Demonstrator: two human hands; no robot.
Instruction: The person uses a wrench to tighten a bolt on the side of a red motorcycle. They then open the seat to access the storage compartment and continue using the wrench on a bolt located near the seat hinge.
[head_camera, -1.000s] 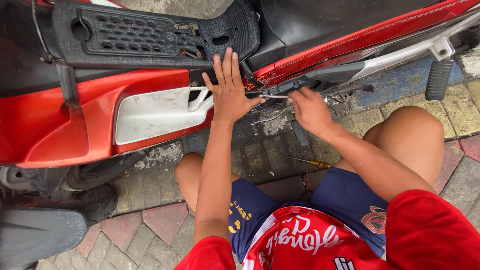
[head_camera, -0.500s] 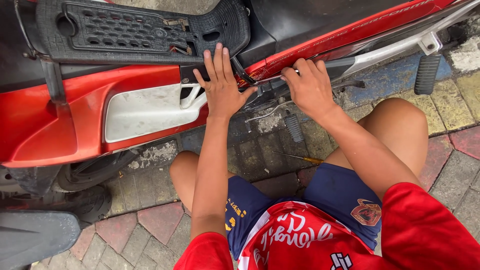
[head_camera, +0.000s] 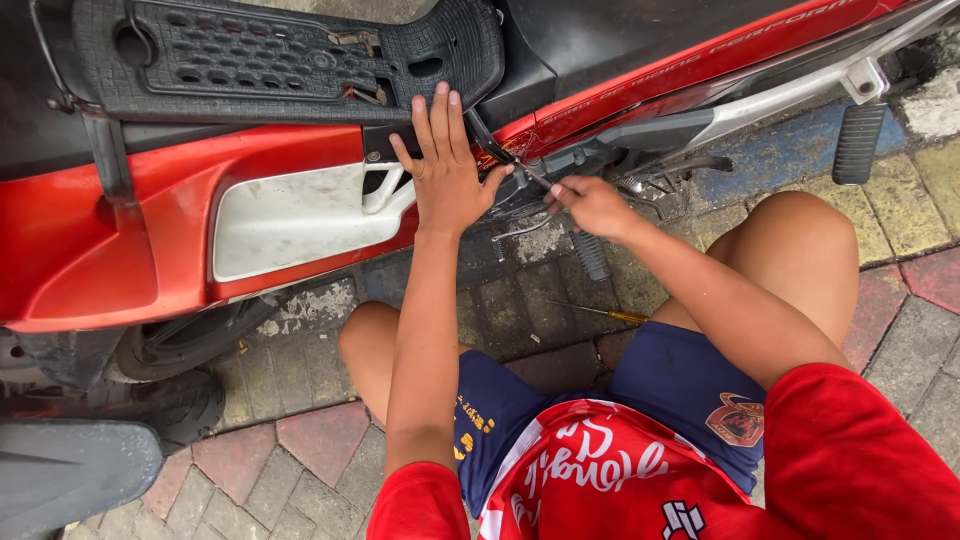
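A red scooter stands in front of me, with a black ribbed floorboard and a white side panel. My left hand lies flat, fingers stretched, on the edge where the floorboard meets the red bodywork. My right hand pinches a thin metal tool whose tip points into the gap under the red panel, beside my left thumb. A screwdriver with a yellow handle lies on the paving between my knees.
I squat on red and grey paving bricks. A black footpeg and a silver bracket stick out at the right. A coil spring hangs under the engine. A black tyre and a dark part are at lower left.
My right hand has come down off the panel edge and now holds the thin tool at the gap. My left hand stays pressed on the bodywork.
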